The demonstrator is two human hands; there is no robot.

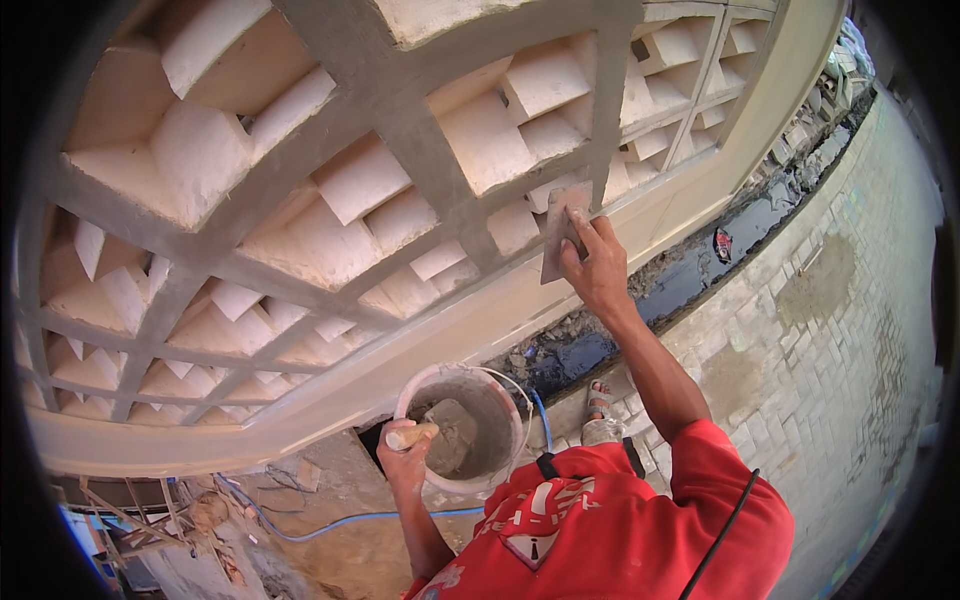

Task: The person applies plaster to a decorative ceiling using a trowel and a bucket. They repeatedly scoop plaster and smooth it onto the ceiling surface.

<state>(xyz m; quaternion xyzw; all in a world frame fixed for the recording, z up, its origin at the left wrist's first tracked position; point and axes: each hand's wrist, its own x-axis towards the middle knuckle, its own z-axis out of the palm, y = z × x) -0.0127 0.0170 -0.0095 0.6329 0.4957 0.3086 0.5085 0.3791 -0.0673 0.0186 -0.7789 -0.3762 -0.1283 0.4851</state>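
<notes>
My right hand [600, 268] is wrapped around the grip of a flat plastering trowel [553, 240], whose blade is up against the block wall near a grey mortar strip [480, 225]. At the bucket's left rim, my left hand [402, 466] is closed on the pale wooden handle of a pointing trowel [412, 436]. The blade of that trowel appears to reach into the round bucket [512, 440], where wet grey mortar [470, 450] lies. Pale hollow blocks [365, 180] fill the wall between the grey strips.
Below the wall runs a pale ledge [340, 400]. A ditch of dark water [690, 285] lies beside it, with paving [800, 360] beyond. A blue hose [340, 530] crosses the ground near the bucket. Wooden sticks [130, 515] and rubble are at lower left.
</notes>
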